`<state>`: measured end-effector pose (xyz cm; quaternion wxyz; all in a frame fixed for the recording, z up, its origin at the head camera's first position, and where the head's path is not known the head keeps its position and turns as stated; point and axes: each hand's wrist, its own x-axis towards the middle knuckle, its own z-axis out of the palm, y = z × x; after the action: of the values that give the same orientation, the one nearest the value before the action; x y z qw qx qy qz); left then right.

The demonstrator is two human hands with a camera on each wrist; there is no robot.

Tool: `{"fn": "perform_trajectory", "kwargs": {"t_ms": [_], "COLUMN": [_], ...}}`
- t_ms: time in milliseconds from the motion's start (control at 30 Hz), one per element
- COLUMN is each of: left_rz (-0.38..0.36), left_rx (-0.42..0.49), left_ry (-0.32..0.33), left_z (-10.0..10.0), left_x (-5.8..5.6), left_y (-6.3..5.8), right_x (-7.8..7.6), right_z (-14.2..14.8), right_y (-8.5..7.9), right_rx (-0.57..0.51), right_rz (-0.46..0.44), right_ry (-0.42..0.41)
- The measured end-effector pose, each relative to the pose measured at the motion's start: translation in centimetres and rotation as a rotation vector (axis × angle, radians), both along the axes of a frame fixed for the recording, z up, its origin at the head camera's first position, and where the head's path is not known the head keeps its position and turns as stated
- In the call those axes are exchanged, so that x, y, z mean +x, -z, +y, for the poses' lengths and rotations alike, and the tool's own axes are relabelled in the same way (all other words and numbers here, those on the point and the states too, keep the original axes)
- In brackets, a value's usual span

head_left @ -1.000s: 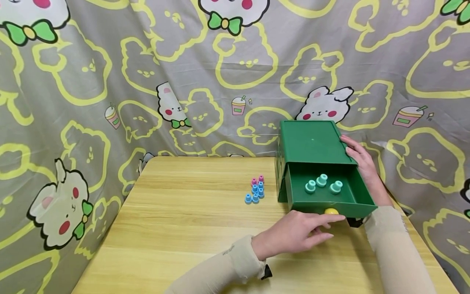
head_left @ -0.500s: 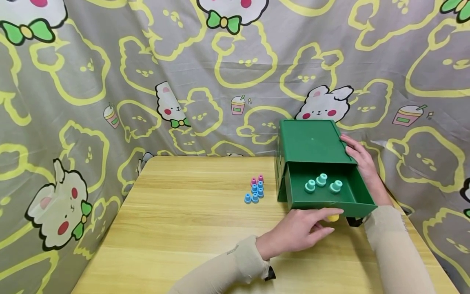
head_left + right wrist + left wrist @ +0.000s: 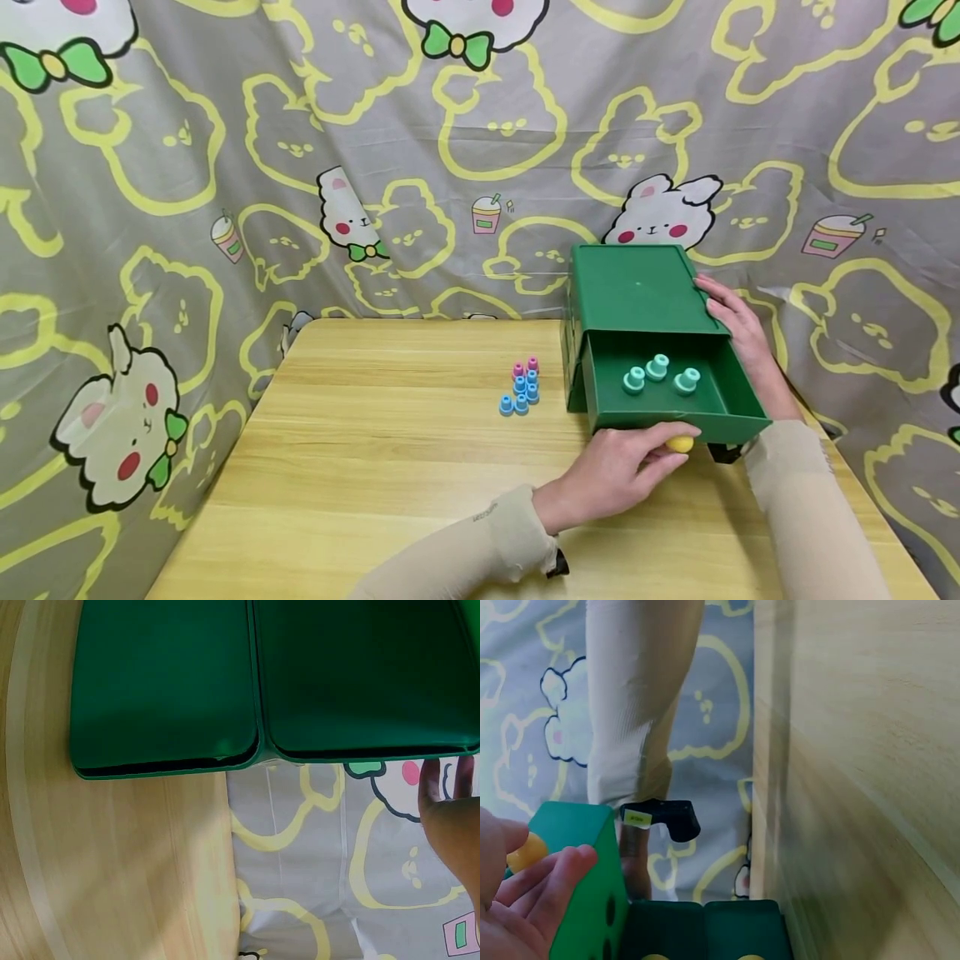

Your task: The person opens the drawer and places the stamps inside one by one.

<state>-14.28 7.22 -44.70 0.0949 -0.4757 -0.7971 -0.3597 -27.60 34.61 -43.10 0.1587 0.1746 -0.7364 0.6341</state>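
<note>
A green drawer cabinet (image 3: pixel 637 287) stands at the right of the table, its top drawer (image 3: pixel 720 429) pulled out. Three teal stepped, peg-shaped pieces (image 3: pixel 686 382) are inside that drawer. My left hand (image 3: pixel 611 473) pinches the yellow knob (image 3: pixel 680 444) on the drawer's front. In the left wrist view, fingers lie on both sides of the knob (image 3: pixel 527 853). My right hand (image 3: pixel 738 325) rests against the cabinet's right side with fingers extended. The right wrist view shows this hand (image 3: pixel 450 817) at the cabinet's edge, with two lower drawer fronts (image 3: pixel 165 682) beside it.
Left of the cabinet, several blue pegs (image 3: pixel 521 405) and two pink pegs (image 3: pixel 532 364) stand grouped on the wooden table (image 3: pixel 375 450). A patterned curtain (image 3: pixel 420 125) hangs behind the table and along its sides.
My left hand has shifted slightly right, and its fingers have gone from pointing beside the yellow knob to pinching it. The right hand, drawer and pegs look unmoved.
</note>
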Motion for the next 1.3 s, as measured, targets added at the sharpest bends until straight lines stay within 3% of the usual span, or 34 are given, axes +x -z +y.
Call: {"fn": "perform_trajectory", "kwargs": {"t_ms": [167, 433, 700, 1033, 1300], "left_rz": [0.046, -0.016, 0.004, -0.028, -0.033], "left_rx": [0.023, 0.118, 0.100, 0.152, 0.164], "left_ry": [-0.030, 0.018, -0.001, 0.004, -0.008], "left_z": [0.0, 0.2, 0.2, 0.4, 0.3], "left_x": [-0.1, -0.3, -0.3, -0.7, -1.4], "left_y": [0.2, 0.0, -0.3, -0.5, -0.3], "right_x": [0.0, 0.1, 0.0, -0.1, -0.1], "right_z": [0.0, 0.1, 0.3, 0.3, 0.1], "right_y": [0.0, -0.1, 0.0, 0.1, 0.1], "right_rx": [-0.001, -0.009, -0.001, -0.016, -0.023], "right_rz": [0.009, -0.001, -0.001, 0.033, -0.021], "right_ry": [-0.004, -0.018, -0.020, -0.033, -0.033]}}
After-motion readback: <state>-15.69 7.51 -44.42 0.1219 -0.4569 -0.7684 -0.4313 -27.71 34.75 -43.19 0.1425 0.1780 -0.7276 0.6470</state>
